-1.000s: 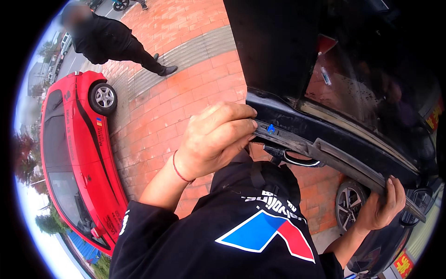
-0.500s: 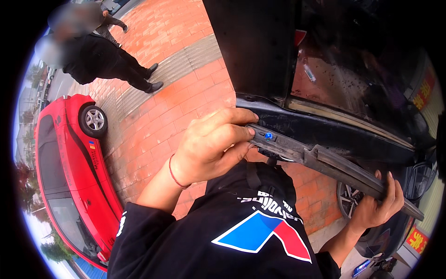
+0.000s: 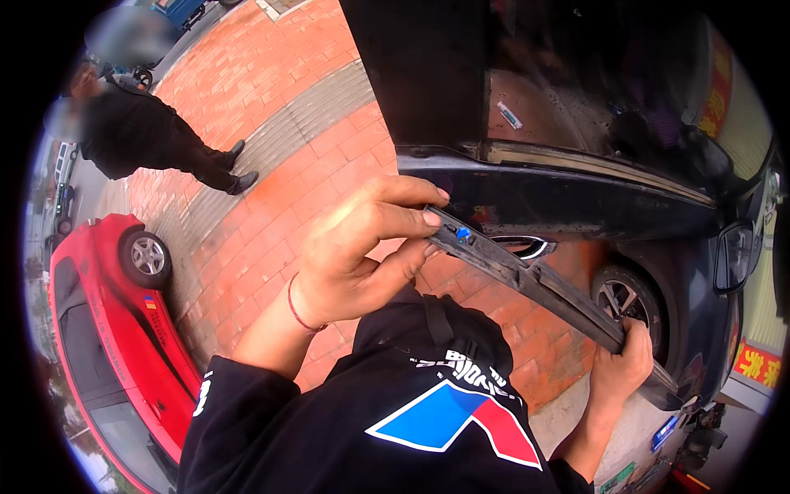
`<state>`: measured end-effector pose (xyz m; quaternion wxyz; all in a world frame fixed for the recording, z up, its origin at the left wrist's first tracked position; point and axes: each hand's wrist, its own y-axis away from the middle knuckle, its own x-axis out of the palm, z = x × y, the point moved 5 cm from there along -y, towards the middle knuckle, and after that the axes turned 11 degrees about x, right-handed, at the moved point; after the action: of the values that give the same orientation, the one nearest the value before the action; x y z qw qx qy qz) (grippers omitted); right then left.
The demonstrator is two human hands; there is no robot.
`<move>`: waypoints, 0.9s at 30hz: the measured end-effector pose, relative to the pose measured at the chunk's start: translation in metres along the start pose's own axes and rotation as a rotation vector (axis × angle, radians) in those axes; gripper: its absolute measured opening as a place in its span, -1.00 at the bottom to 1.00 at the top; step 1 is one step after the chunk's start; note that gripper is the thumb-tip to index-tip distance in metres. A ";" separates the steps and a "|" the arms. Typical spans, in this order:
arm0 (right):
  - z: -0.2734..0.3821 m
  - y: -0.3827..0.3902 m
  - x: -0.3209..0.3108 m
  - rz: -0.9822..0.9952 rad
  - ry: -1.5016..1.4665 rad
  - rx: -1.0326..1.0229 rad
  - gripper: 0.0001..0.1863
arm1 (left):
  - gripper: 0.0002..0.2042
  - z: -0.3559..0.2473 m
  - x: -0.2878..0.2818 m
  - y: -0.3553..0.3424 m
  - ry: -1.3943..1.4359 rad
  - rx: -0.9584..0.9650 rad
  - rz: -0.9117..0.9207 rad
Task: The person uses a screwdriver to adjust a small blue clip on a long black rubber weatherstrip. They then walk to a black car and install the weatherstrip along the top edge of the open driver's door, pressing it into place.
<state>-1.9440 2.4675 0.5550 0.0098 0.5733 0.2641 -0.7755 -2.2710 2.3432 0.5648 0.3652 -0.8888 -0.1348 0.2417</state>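
Observation:
A long black car trim strip (image 3: 547,290) slants across in front of me, its left end higher and its right end lower. One blue clip (image 3: 462,235) sits on it near the left end. My left hand (image 3: 362,247) pinches that left end between thumb and fingers. Wrapped round the strip toward its other end is my right hand (image 3: 627,362), with the tip sticking out past it. Just beyond the strip stands a dark car door (image 3: 568,193), with a light, dirty band (image 3: 601,169) along the base of its window.
A dark car's front wheel (image 3: 627,300) and side mirror (image 3: 732,257) are at the right. To the left, a red car (image 3: 123,337) is parked on the orange paving (image 3: 304,156). A person in black (image 3: 156,132) stands at the far left.
The strip and my right hand have shifted left, and the strip slants more steeply. My view has turned, showing more of the dark car's door handle and mirror.

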 end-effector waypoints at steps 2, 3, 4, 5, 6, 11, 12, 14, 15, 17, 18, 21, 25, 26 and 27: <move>-0.016 0.018 0.006 -0.008 -0.008 0.016 -0.77 | -0.71 -0.018 0.018 0.001 0.065 -0.100 -0.120; -0.022 0.028 0.009 0.025 -0.021 0.027 -0.79 | -0.62 -0.026 0.029 0.004 0.138 -0.099 -0.051; -0.026 0.034 0.015 0.040 -0.042 0.019 -0.77 | -0.60 -0.032 0.037 0.008 0.184 -0.135 -0.125; -0.029 0.040 0.021 0.058 -0.064 0.009 -0.76 | -0.59 -0.038 0.050 0.010 0.229 -0.170 -0.200; -0.032 0.051 0.023 0.084 -0.072 0.003 -0.74 | -0.57 -0.045 0.061 0.016 0.286 -0.214 -0.278; -0.036 0.079 0.020 0.190 -0.255 -0.110 -0.69 | -0.61 -0.074 0.079 0.023 0.494 -0.375 -0.557; -0.037 0.083 0.017 0.204 -0.264 -0.128 -0.68 | -0.61 -0.076 0.081 0.024 0.512 -0.399 -0.587; -0.027 0.086 0.007 0.236 -0.306 -0.174 -0.67 | -0.61 -0.086 0.076 0.023 0.524 -0.444 -0.649; -0.020 0.089 0.003 0.234 -0.312 -0.200 -0.62 | -0.61 -0.092 0.072 0.025 0.469 -0.446 -0.720; -0.005 0.094 0.002 0.210 -0.367 -0.237 -0.61 | -0.60 -0.102 0.061 0.027 0.419 -0.407 -0.744; -0.001 0.095 0.004 0.195 -0.380 -0.250 -0.60 | -0.60 -0.103 0.060 0.029 0.410 -0.387 -0.755; 0.010 0.092 0.010 0.146 -0.400 -0.246 -0.61 | -0.61 -0.101 0.054 0.024 0.382 -0.300 -0.761; -0.018 0.080 0.018 0.089 -0.427 -0.143 -0.65 | -0.65 -0.085 0.090 -0.012 0.460 -0.223 -0.622; -0.018 0.085 0.025 0.051 -0.389 -0.149 -0.66 | -0.65 -0.083 0.091 -0.006 0.398 -0.251 -0.630; -0.013 0.093 0.036 0.118 -0.410 -0.141 -0.66 | -0.66 -0.088 0.086 -0.001 0.315 -0.267 -0.602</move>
<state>-1.9153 2.4031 0.4825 0.1487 0.4159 0.2763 -0.8536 -2.1518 2.3288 0.5913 0.3169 -0.8755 -0.3629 -0.0365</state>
